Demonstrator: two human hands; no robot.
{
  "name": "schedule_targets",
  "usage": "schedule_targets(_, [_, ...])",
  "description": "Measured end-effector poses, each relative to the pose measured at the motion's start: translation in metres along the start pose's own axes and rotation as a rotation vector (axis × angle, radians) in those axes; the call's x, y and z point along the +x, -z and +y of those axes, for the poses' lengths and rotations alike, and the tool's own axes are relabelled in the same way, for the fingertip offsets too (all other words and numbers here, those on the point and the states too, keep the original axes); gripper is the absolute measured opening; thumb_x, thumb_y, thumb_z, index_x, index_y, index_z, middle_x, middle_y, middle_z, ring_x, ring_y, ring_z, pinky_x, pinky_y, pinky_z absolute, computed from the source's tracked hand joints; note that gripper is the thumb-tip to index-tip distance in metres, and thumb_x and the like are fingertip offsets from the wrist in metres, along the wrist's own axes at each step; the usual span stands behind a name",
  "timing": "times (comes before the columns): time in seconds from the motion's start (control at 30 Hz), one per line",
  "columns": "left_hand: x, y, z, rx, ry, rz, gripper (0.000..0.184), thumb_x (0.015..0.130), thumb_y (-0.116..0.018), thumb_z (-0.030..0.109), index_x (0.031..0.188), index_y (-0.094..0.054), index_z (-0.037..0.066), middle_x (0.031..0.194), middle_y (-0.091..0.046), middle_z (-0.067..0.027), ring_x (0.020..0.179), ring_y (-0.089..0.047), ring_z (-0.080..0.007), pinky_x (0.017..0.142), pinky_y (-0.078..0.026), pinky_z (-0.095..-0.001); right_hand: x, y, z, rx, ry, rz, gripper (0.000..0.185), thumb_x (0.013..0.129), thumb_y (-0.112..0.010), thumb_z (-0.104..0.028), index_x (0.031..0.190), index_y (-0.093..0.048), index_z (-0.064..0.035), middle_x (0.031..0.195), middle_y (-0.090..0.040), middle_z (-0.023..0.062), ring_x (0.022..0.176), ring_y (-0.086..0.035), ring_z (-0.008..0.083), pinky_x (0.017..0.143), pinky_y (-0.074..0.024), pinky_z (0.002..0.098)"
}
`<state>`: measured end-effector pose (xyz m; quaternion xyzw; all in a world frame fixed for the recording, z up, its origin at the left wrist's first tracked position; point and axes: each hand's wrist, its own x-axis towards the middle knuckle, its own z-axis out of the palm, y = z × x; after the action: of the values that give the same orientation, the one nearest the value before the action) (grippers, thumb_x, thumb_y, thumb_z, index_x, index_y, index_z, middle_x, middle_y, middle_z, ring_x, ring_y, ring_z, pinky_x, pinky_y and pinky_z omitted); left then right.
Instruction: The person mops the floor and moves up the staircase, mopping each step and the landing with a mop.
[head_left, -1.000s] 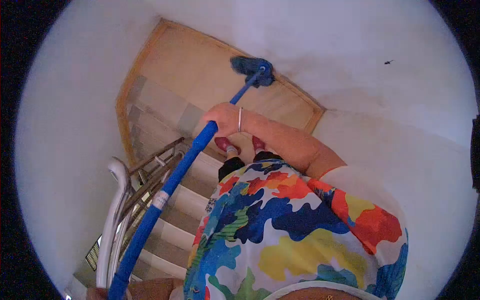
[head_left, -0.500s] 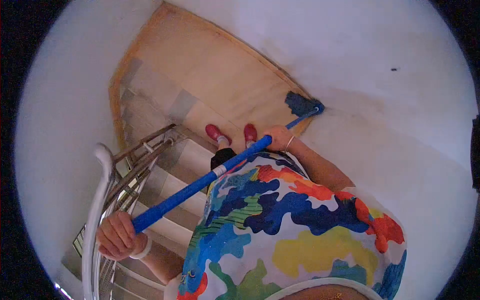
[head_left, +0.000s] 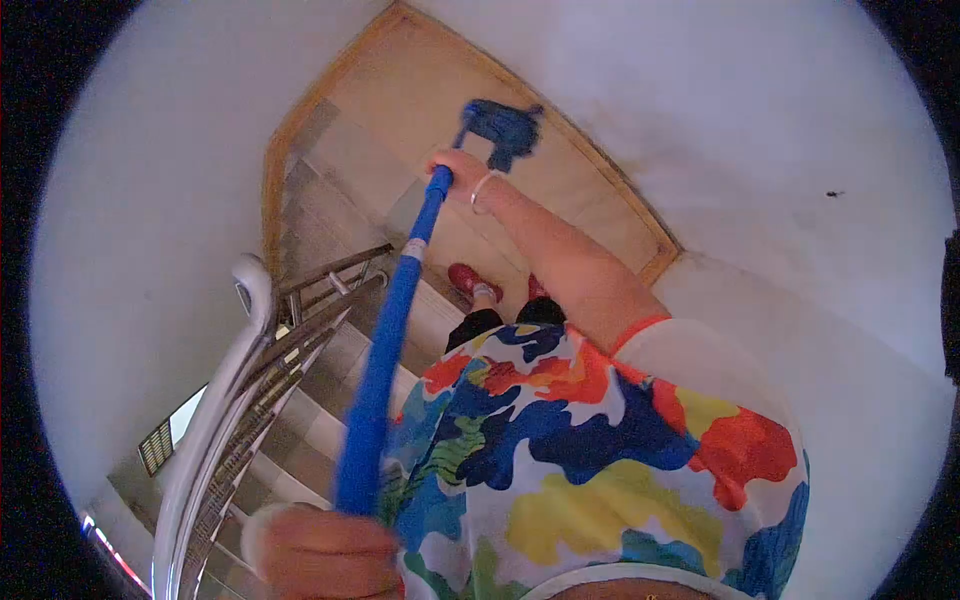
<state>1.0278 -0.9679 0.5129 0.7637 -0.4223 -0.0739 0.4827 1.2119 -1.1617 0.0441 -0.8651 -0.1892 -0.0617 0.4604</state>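
Note:
A mop with a blue pole (head_left: 385,350) runs from the bottom left up to a dark blue, shaggy mop head (head_left: 505,128) lying on the tan landing floor. My left hand (head_left: 325,555), slightly blurred, is closed round the top end of the pole near the lower edge of the view. Farther down the pole, my right hand (head_left: 462,172) grips it close to the mop head, with the arm stretched forward. A pale ring circles the right wrist. The mop head lies near the wall-side edge of the landing.
Stairs (head_left: 290,440) descend on the left beside a metal handrail (head_left: 215,420). An orange-brown baseboard (head_left: 600,185) borders the landing against white walls (head_left: 760,130). My red shoes (head_left: 475,283) stand on the floor near the top of the stairs. A small dark spot (head_left: 834,194) marks the right wall.
The mop head has moved from the near right corner to farther out and left. My right hand has reached forward and left; my left hand has come down and right, making the pole steeper.

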Motion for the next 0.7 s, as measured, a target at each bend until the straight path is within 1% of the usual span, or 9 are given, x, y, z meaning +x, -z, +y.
schedule_targets(0.07, [0.013, -0.013, 0.005, 0.116, 0.033, -0.104, 0.035, 0.081, -0.057, 0.033, 0.051, -0.043, 0.021, 0.050, -0.049, 0.0074, 0.044, -0.048, -0.0046, 0.045, -0.039, -0.0231, 0.018, -0.027, 0.005, 0.088, 0.085, 0.017, 0.023, 0.060, -0.068, -0.017, 0.081, -0.059, -0.0123, 0.079, -0.061, 0.0113, 0.080, -0.058, 0.0337, 0.070, -0.0454, 0.0426])
schedule_targets(0.13, [0.003, -0.004, -0.002, 0.110, -0.033, -0.081, 0.034, 0.083, -0.055, 0.034, 0.053, -0.045, 0.020, 0.052, -0.049, 0.0068, 0.046, -0.048, -0.0049, 0.046, -0.038, -0.0242, 0.025, -0.062, 0.000, 0.191, 0.156, -0.072, 0.023, 0.061, -0.068, -0.016, 0.082, -0.059, -0.0121, 0.077, -0.062, 0.0109, 0.077, -0.059, 0.0338, 0.068, -0.0462, 0.0421])
schedule_targets(0.27, [-0.017, 0.055, -0.009, -0.081, -0.300, 0.057, 0.033, 0.086, -0.050, 0.037, 0.059, -0.050, 0.019, 0.056, -0.050, 0.0057, 0.049, -0.048, -0.0054, 0.048, -0.037, -0.0265, -0.012, -0.049, -0.076, 0.179, 0.075, -0.058, 0.025, 0.061, -0.069, -0.018, 0.084, -0.059, -0.0125, 0.076, -0.062, 0.0110, 0.075, -0.059, 0.0338, 0.066, -0.0466, 0.0426])
schedule_targets(0.33, [-0.028, 0.076, -0.012, -0.175, -0.382, 0.083, 0.034, 0.087, -0.047, 0.039, 0.061, -0.052, 0.018, 0.058, -0.050, 0.0051, 0.051, -0.049, -0.0056, 0.049, -0.036, -0.0276, -0.040, -0.035, -0.090, 0.110, -0.042, -0.154, 0.026, 0.060, -0.069, -0.020, 0.083, -0.058, -0.0129, 0.076, -0.061, 0.0107, 0.075, -0.059, 0.0336, 0.066, -0.0464, 0.0436])
schedule_targets(0.47, [-0.063, 0.082, -0.037, -0.584, -0.325, 0.122, 0.030, 0.084, -0.055, 0.033, 0.059, -0.056, 0.015, 0.056, -0.054, 0.0021, 0.050, -0.053, -0.0087, 0.050, -0.043, -0.0279, -0.114, -0.003, -0.102, -0.043, -0.133, -0.339, 0.028, 0.059, -0.069, -0.023, 0.081, -0.056, -0.0135, 0.078, -0.061, 0.0102, 0.078, -0.059, 0.0333, 0.067, -0.0461, 0.0441])
schedule_targets(0.53, [-0.087, 0.077, -0.059, -0.787, -0.266, 0.127, 0.029, 0.082, -0.059, 0.030, 0.059, -0.058, 0.014, 0.055, -0.056, 0.0005, 0.049, -0.055, -0.0103, 0.051, -0.046, -0.0281, -0.160, 0.002, -0.080, 0.018, -0.202, -0.385, 0.034, 0.056, -0.071, -0.027, 0.084, -0.056, -0.0132, 0.080, -0.060, 0.0107, 0.080, -0.058, 0.0328, 0.068, -0.0457, 0.0435])
schedule_targets(0.63, [-0.096, 0.049, -0.088, -0.943, -0.197, 0.126, 0.027, 0.080, -0.066, 0.026, 0.057, -0.060, 0.012, 0.054, -0.059, -0.0018, 0.048, -0.058, -0.0126, 0.052, -0.051, -0.0283, -0.193, 0.050, -0.098, 0.119, -0.251, -0.356, 0.035, 0.061, -0.073, -0.027, 0.087, -0.056, -0.0103, 0.079, -0.058, 0.0130, 0.079, -0.057, 0.0324, 0.068, -0.0452, 0.0419])
schedule_targets(0.67, [-0.089, 0.041, -0.094, -0.940, -0.190, 0.136, 0.027, 0.080, -0.066, 0.026, 0.057, -0.060, 0.012, 0.054, -0.059, -0.0018, 0.048, -0.058, -0.0126, 0.052, -0.051, -0.0283, -0.206, 0.054, -0.094, 0.021, -0.286, -0.319, 0.034, 0.061, -0.073, -0.025, 0.086, -0.056, -0.0100, 0.079, -0.058, 0.0128, 0.078, -0.056, 0.0322, 0.069, -0.0449, 0.0414])
schedule_targets(0.7, [-0.074, 0.030, -0.101, -0.963, -0.203, 0.052, 0.027, 0.079, -0.066, 0.027, 0.058, -0.061, 0.012, 0.054, -0.059, -0.0026, 0.048, -0.058, -0.0139, 0.052, -0.050, -0.0291, -0.213, 0.051, -0.093, -0.076, -0.326, -0.278, 0.033, 0.061, -0.074, -0.024, 0.085, -0.057, -0.0097, 0.080, -0.058, 0.0127, 0.077, -0.056, 0.0320, 0.069, -0.0446, 0.0410])
